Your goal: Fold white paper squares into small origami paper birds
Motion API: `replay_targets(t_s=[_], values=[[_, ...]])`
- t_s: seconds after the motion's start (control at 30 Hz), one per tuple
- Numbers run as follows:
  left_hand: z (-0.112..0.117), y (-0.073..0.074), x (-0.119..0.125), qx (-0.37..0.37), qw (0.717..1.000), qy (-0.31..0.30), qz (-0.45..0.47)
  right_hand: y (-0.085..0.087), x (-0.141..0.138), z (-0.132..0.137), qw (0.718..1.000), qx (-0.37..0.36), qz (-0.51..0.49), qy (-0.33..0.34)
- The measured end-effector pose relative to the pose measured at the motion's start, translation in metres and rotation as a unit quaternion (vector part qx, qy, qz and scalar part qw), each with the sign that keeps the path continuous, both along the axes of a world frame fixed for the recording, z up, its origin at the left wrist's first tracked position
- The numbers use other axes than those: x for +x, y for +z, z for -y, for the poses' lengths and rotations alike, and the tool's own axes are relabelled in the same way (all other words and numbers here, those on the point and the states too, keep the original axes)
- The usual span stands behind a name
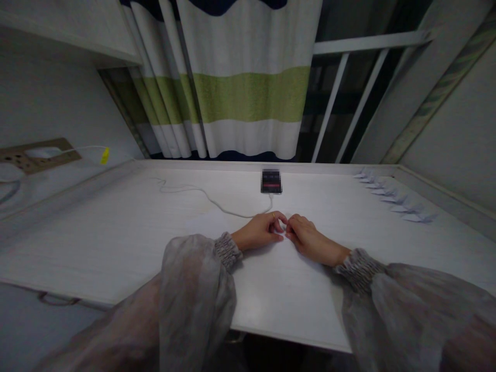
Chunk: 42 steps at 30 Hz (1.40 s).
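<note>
Near the middle of a long white desk with a smooth top [116, 227], the bare left hand [265, 230] and the bare right hand [309, 238] were held together, their curled fingertips meeting or nearly so. Between the fingertips a tiny pale scrap [284, 228] was glimpsed, dull whitish, its outline mostly covered by the fingers; its shape and material could not be made out, nor could it be told how firmly it was pinched, or by which hand.

Both wrists were ringed by gathered cuffs of sheer grey sleeves [194, 284], by which parts of the desk's front edge were covered. To the left of the left hand, a thin white flat sheet [205, 222] was barely distinguished from the desktop. Just beyond the hands, a white slender cable [223, 210] was joined to a dark rectangular phone [271, 181], its screen blurred into blocks; the cable's far end was lost against the white.

Wide desktop was left on either side, bounded at the back by a low white raised rim [217, 167]. Toward the right rim, small white folded paper pieces [396, 200] were lined up in a slanting, overlapping row, their exact number blurred.
</note>
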State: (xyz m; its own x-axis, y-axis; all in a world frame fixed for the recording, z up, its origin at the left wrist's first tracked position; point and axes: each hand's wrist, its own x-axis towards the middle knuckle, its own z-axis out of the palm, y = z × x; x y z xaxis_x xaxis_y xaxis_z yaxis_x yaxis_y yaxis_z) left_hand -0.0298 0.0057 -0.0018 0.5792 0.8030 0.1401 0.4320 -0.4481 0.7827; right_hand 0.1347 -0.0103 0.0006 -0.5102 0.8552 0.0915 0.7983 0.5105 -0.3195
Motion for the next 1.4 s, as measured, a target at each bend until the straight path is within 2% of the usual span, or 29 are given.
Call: replay_targets(t_s=[0.2,0.57,0.73,0.83,0.9,1.1,1.27,1.4], values=[[0.0,0.001,-0.001,-0.014,1.0,-0.005,0.011,-0.002,0.001,-0.002,1.0,0.007,-0.024,0.014],[-0.002,-0.002,-0.001,-0.032,0.999,-0.003,0.021,0.002,0.011,-0.006,0.99,-0.031,-0.129,0.042],[-0.001,-0.001,-0.001,-0.032,0.999,0.005,0.024,0.008,0.017,-0.011,0.98,-0.11,-0.165,0.024],[0.0,0.001,0.0,-0.043,0.998,0.016,0.031,0.011,0.021,-0.012,0.954,-0.201,-0.221,0.026],[0.001,0.002,0.0,-0.056,0.998,0.02,0.035,0.01,0.021,-0.011,0.94,-0.226,-0.257,0.011],[-0.001,-0.001,0.0,-0.082,0.994,0.012,0.069,-0.005,0.004,-0.011,0.96,-0.122,-0.247,-0.043],[0.0,0.001,0.001,-0.112,0.988,0.008,0.102,-0.006,-0.002,-0.015,0.978,-0.097,-0.18,-0.049],[0.001,0.002,0.002,-0.115,0.988,0.018,0.106,-0.006,-0.003,-0.016,0.977,-0.103,-0.181,-0.048]])
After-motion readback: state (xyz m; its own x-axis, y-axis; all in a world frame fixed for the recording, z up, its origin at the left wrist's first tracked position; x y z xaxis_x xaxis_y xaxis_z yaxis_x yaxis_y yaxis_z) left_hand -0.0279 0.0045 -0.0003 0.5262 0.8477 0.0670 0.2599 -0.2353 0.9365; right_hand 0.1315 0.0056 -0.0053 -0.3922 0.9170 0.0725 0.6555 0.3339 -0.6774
